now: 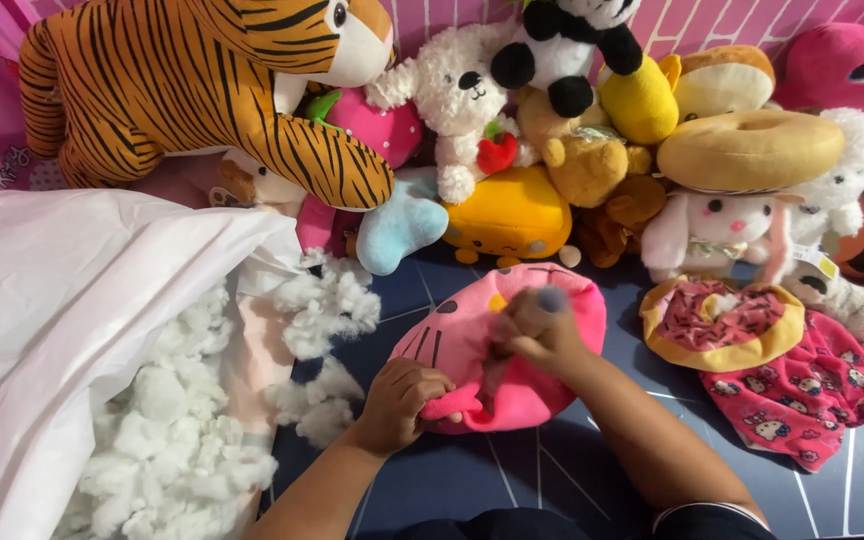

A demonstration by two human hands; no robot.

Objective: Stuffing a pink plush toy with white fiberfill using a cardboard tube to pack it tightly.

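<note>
Down on the dark blue mat (552, 480), the left hand (402, 400) pinches the pink cat-face plush (457, 340) at its lower edge while the right hand (537, 330) clutches its top, beside loose white stuffing (182, 430).

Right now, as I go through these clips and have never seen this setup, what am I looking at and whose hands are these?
One camera sits on a person's head and looks down at their own two bare hands; there is no machine. The left hand grips the lower edge of a pink cat-face plush. The right hand presses its fingers into the plush from above. To the left, a white plastic bag spills loose white stuffing onto the dark blue floor. Behind lies a heap of soft toys, among them a tiger plush. A doughnut plush lies to the right.
</note>
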